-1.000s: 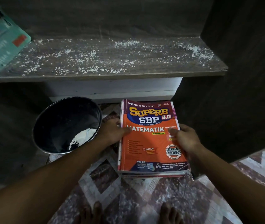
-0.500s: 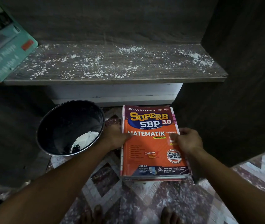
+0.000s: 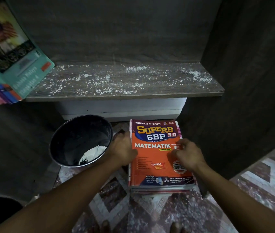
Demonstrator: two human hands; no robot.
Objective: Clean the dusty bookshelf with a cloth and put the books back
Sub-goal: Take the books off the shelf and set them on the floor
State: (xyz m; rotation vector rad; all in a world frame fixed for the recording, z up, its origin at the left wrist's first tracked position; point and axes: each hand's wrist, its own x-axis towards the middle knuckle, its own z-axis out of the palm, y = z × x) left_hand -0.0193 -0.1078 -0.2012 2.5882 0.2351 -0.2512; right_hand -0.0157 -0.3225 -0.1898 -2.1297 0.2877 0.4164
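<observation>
A stack of books (image 3: 157,157) lies on the patterned floor below the shelf, with an orange "Superb SBP Matematik" book on top. My left hand (image 3: 123,148) grips the stack's left edge, thumb on the cover. My right hand (image 3: 189,155) sits over the right edge, fingers curled onto the orange cover. The wooden shelf board (image 3: 125,81) above is strewn with white dust specks. No cloth is in view.
Several books (image 3: 14,68) lean at the shelf's left end, a teal one in front. A black bucket (image 3: 81,140) with white material at its bottom stands on the floor left of the stack. Dark cabinet walls close in on both sides. My bare feet show at the bottom edge.
My right hand has slid from the stack's right edge inward onto the orange cover. The left hand keeps its hold. The view has shifted, showing more of the leaning books.
</observation>
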